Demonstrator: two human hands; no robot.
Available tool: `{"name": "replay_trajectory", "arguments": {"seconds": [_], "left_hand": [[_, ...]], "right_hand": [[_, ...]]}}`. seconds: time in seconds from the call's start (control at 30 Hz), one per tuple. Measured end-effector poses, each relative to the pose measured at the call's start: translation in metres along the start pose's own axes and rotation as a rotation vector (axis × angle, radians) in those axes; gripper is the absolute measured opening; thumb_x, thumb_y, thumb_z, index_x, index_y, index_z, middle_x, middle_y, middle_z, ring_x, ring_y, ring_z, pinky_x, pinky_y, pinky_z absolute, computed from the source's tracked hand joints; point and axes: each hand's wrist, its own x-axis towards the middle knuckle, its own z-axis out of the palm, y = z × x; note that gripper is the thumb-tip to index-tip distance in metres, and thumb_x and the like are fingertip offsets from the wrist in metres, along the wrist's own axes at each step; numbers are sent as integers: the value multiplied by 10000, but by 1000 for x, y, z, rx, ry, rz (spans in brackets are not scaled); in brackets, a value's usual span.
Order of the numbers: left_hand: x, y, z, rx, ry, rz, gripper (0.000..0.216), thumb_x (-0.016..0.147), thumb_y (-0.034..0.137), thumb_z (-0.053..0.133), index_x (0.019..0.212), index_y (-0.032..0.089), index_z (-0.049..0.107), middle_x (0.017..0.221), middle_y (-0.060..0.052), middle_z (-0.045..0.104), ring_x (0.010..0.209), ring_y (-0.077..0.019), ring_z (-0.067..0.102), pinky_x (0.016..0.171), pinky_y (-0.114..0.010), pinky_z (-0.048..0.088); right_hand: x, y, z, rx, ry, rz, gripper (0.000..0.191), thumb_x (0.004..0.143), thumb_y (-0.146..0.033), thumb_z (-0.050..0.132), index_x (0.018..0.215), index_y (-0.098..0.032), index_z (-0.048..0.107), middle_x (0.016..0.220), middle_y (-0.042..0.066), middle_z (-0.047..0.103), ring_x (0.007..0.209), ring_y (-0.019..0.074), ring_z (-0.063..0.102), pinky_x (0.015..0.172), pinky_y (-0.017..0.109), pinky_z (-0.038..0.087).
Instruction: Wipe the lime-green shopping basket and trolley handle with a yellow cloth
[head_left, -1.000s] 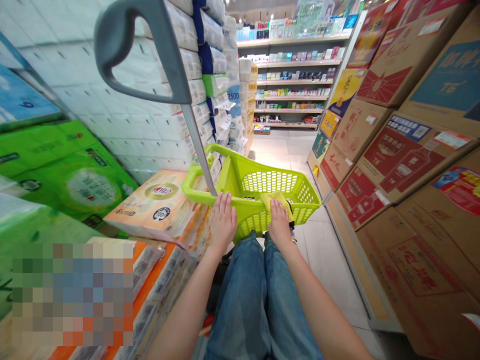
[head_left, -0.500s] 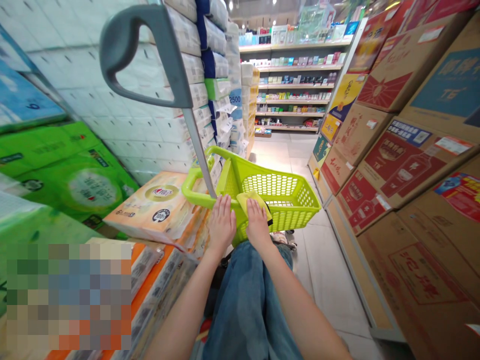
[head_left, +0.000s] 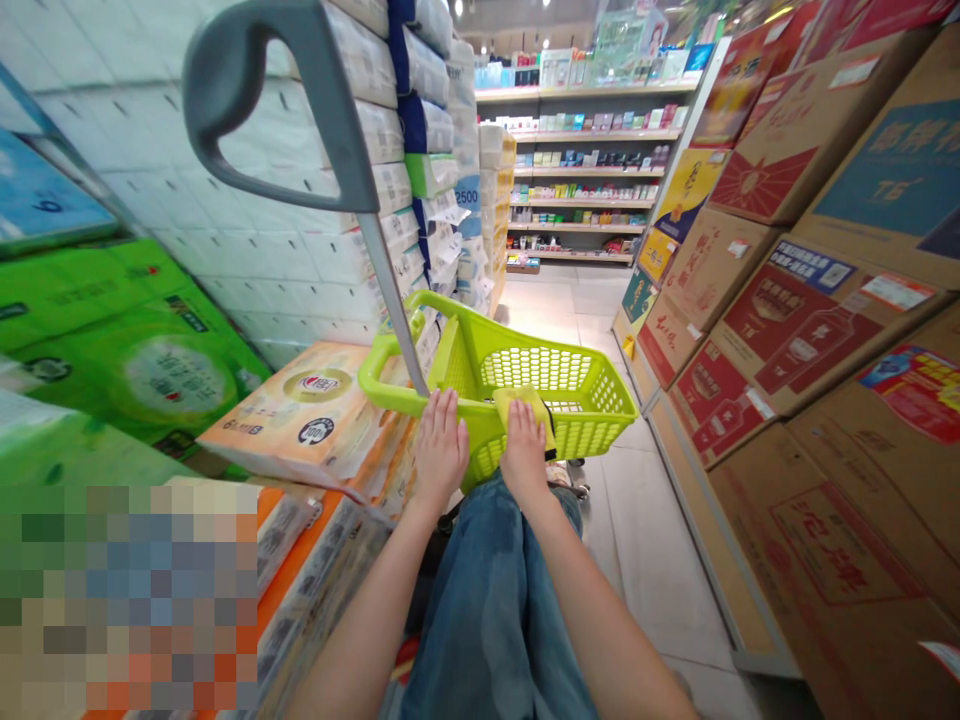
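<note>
Down a narrow shop aisle, a lime-green plastic mesh trolley basket [head_left: 570,390] is being wiped at its near rim.

Brown cardboard cartons with red print [head_left: 810,330] are stacked along the right side, and white and green wrapped packs of tissue paper [head_left: 150,330] are piled on the left, with an orange-and-white tissue pack [head_left: 315,410] just beside the basket. Stocked shelves [head_left: 585,160] are seen at the far end. A grey metal pull handle with a looped grip [head_left: 300,130] is raised from the basket's near left corner. The left hand [head_left: 440,452] is laid flat and open on the near rim, next to the handle's base. A small folded yellow cloth [head_left: 525,402] is pressed onto the rim under the right hand [head_left: 523,452], fingers spread flat, not curled around it. Blue jeans are visible below.
</note>
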Motion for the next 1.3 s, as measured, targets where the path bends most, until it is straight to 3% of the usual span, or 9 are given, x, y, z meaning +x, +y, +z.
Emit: {"name": "replay_trajectory", "arguments": {"seconds": [0.13, 0.23, 0.37, 0.53, 0.63, 0.8, 1.03, 1.13, 1.3], "left_hand": [[0, -1, -1, -4, -11, 2, 495, 999, 258, 342, 1470, 114, 385, 1509, -151, 459, 1491, -254, 269, 1208, -478, 287], [0, -2, -2, -13, -9, -2, 492, 999, 255, 339, 1469, 121, 390, 1507, -144, 465, 1491, -244, 273, 1211, -466, 284], [0, -1, -2, -4, -8, -4, 497, 1003, 247, 321, 1485, 136, 372, 1513, -126, 463, 1490, -239, 279, 1209, -461, 285], [0, 0, -1, 0, -14, -8, 510, 1004, 259, 314, 1499, 139, 354, 1532, -125, 442, 1498, -236, 261, 1217, -463, 268], [0, 0, -1, 0, -17, -14, 511, 1007, 264, 308, 1502, 145, 350, 1534, -118, 440, 1495, -239, 268, 1217, -463, 270], [1, 1, -2, 19, -21, -14, 513, 1005, 260, 313, 1501, 134, 352, 1539, -118, 434, 1501, -235, 255, 1220, -453, 265], [2, 3, -6, 90, -45, -17, 536, 993, 243, 313, 1520, 148, 334, 1558, -103, 410, 1495, -239, 274, 1211, -459, 271], [2, 5, -8, 109, -56, -25, 549, 989, 244, 313, 1530, 156, 319, 1569, -101, 389, 1493, -231, 280, 1216, -455, 260], [2, 6, -9, 128, -68, -21, 564, 992, 244, 307, 1548, 149, 273, 1586, -96, 355, 1494, -229, 277, 1214, -451, 260]], "right_hand": [[0, -43, -1, 65, -29, -165, 640, 890, -63, 310, 1529, -112, 317, 1606, 120, 307, 1494, 245, 238, 1192, 519, 231], [-1, -43, -2, 55, -32, -206, 627, 906, -72, 303, 1532, -103, 305, 1607, 122, 306, 1495, 231, 235, 1200, 502, 222], [-3, -5, -2, 2, -9, -218, 731, 818, 11, 332, 1541, -82, 273, 1610, 128, 298, 1497, 215, 231, 1209, 461, 211], [-5, 56, -3, -94, 35, -107, 782, 778, 24, 345, 1545, -107, 275, 1606, 117, 311, 1493, 225, 245, 1201, 454, 234], [-5, 74, -6, -119, 39, -41, 782, 777, 16, 350, 1545, -105, 273, 1605, 124, 310, 1493, 228, 245, 1201, 458, 243], [2, 42, -10, -122, -42, 72, 786, 762, 28, 364, 1537, -65, 274, 1618, 155, 263, 1507, 274, 204, 1203, 535, 214], [10, -42, -11, 91, -171, -219, 695, 851, -21, 340, 1541, -50, 257, 1625, 155, 234, 1516, 244, 179, 1220, 500, 200], [7, -39, -8, 99, -136, -259, 708, 837, -6, 331, 1540, -43, 252, 1622, 161, 243, 1518, 226, 172, 1228, 482, 183], [3, 13, 0, 14, -56, -223, 808, 743, 57, 326, 1542, -35, 239, 1623, 150, 251, 1515, 232, 182, 1229, 476, 184]]}}
